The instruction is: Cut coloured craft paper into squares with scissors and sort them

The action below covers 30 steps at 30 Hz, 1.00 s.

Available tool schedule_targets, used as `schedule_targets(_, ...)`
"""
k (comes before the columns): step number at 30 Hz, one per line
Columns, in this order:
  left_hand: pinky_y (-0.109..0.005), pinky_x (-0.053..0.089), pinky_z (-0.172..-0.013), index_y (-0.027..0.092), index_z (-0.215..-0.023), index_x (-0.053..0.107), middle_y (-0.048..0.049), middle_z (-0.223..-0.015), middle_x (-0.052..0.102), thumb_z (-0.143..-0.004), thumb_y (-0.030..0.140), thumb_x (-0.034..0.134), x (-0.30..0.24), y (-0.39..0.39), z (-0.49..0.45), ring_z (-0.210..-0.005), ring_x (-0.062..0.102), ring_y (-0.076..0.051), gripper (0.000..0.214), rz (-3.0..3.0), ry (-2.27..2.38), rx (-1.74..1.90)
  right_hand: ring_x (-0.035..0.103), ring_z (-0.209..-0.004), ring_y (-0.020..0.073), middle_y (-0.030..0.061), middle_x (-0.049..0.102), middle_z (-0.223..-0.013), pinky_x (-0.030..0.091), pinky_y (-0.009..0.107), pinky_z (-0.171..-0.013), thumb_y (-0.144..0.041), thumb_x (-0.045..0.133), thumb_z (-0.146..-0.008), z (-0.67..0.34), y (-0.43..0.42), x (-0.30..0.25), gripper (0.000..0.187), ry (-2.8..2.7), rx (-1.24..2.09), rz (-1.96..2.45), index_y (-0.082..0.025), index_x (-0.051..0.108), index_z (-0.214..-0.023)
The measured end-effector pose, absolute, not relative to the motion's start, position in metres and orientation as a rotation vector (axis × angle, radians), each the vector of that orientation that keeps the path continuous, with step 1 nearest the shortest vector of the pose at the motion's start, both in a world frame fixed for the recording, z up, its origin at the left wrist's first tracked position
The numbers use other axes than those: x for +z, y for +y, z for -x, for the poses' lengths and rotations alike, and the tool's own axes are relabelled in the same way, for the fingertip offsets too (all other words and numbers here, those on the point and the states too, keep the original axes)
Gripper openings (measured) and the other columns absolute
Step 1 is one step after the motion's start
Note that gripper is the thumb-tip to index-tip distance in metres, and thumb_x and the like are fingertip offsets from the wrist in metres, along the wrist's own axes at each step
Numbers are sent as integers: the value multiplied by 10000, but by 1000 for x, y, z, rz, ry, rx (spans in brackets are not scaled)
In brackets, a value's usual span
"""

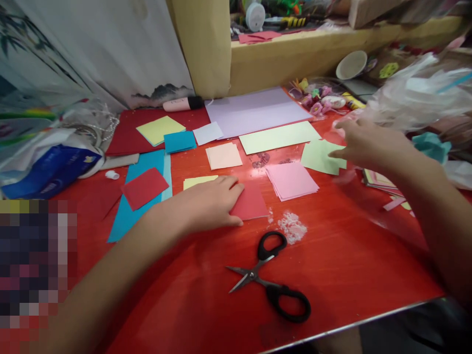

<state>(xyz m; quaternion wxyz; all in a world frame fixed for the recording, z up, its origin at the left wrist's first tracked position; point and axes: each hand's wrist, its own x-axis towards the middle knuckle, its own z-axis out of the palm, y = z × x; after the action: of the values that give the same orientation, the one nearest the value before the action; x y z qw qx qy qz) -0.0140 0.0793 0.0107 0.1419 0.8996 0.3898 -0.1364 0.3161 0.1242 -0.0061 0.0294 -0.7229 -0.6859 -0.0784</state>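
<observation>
My left hand (216,204) rests on the table at the left edge of a stack of red paper squares (253,202), thumb and fingers apart. Yellow paper (199,181) shows behind its knuckles. To the right, my right hand (370,142) hovers at light green paper (322,156), its thumb over the paper's right edge and its fingers spread. Between the hands lie pink paper squares (292,181). Black-handled scissors (252,275) lie with blades apart near the table's front, beside a small heap of whitish bits (292,227).
Farther back are peach squares (223,156), a pale green strip (280,137), a lilac sheet (254,112) and blue squares (180,142). A red square (144,188) lies on a blue sheet (121,216) at left. Plastic bags (416,93) crowd the right; a blue packet (55,169) sits left.
</observation>
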Motion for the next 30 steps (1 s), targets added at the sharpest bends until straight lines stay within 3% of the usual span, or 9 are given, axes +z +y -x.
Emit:
schedule_targets(4, -371, 435, -868, 160, -1291, 443, -148, -1362, 428, -787, 531, 461, 10, 77, 10, -1177, 451, -302, 626, -2644, 1113, -394, 543, -900, 267, 194, 591, -1091, 307, 338, -650, -364, 519, -828, -279, 110, 5, 456, -2076, -326, 2064, -106, 528, -1204)
schedule_targets(10, -373, 442, -838, 215, -1270, 479, -112, -1346, 465, -842, 555, 374, 15, 80, 14, -1121, 505, -290, 557, -2594, 1114, -451, 521, -583, 152, 33, 603, -656, 337, 279, -567, -322, 497, -844, -231, 85, 6, 231, -2190, 188, 1608, -179, 634, -962)
schedule_targets(15, -365, 440, -825, 226, -1213, 533, -108, -1309, 496, -877, 542, 349, 17, 82, 15, -1081, 534, -276, 496, -2599, 1045, -446, 508, -517, 122, -5, 586, -604, 348, 254, -524, -359, 485, -859, -211, 66, 1, 214, -2300, 563, 1414, -209, 635, -886)
schedule_targets(20, -354, 431, -834, 211, -1180, 554, -110, -1246, 537, -877, 539, 375, 17, 81, 16, -1044, 550, -259, 481, -2581, 1031, -412, 508, -523, 121, -2, 585, -593, 350, 248, -526, -430, 460, -877, -208, 63, -2, 294, -2446, 684, 1305, -198, 636, -926)
schedule_targets(23, -338, 433, -824, 207, -1177, 549, -106, -1238, 543, -885, 524, 371, 18, 80, 15, -1028, 554, -245, 467, -2590, 1027, -430, 510, -528, 121, 3, 606, -627, 336, 243, -516, -480, 501, -850, -209, 62, -7, 342, -2561, 588, 1251, -193, 631, -983)
schedule_targets(25, -325, 433, -820, 203, -1171, 550, -101, -1215, 558, -911, 479, 331, 17, 80, 14, -1013, 561, -228, 438, -2604, 1030, -436, 526, -544, 129, 15, 624, -656, 314, 248, -513, -485, 524, -837, -209, 59, -11, 351, -2687, 349, 1134, -185, 635, -981)
schedule_targets(30, -305, 431, -786, 166, -1084, 605, -101, -1097, 614, -938, 257, 294, 8, 80, 14, -955, 584, -207, 355, -2789, 999, -295, 503, -497, 119, -1, 585, -583, 274, 270, -507, -250, 404, -934, -206, 51, -20, 258, -2797, -273, 810, -164, 633, -852)
